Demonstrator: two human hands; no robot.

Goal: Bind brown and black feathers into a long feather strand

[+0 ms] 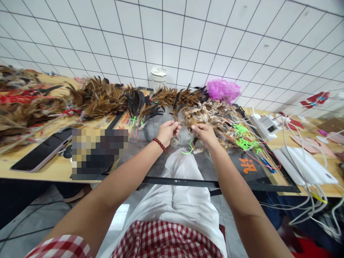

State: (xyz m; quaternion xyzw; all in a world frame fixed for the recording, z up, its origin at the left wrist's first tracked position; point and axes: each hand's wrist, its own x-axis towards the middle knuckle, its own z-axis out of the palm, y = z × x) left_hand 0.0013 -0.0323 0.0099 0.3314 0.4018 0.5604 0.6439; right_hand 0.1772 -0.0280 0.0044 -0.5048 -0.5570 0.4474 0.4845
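Observation:
My left hand (168, 133), with a dark red bead bracelet (159, 144) at its wrist, is closed in a pinch. A dark brown feather (176, 107) stands up from its fingertips. Just to the right, my right hand (205, 134) is also pinched, at the near edge of a pile of loose brown and cream feathers (212, 114). What lies between its fingertips blends into that pile. Below the hands, a bright green string (190, 147) hangs over the clear-topped, black-framed panel (177, 182). Bunches of black feathers (135, 104) tied with green lie left of my hands.
Brown feather bunches (99, 95) line the back and left. A white lidded container (158, 77) and a pink plastic bag (223, 90) stand by the tiled wall. Green strings (244, 138), blue pens (268, 165) and white cables (303, 200) are right; a phone (44, 148) is left.

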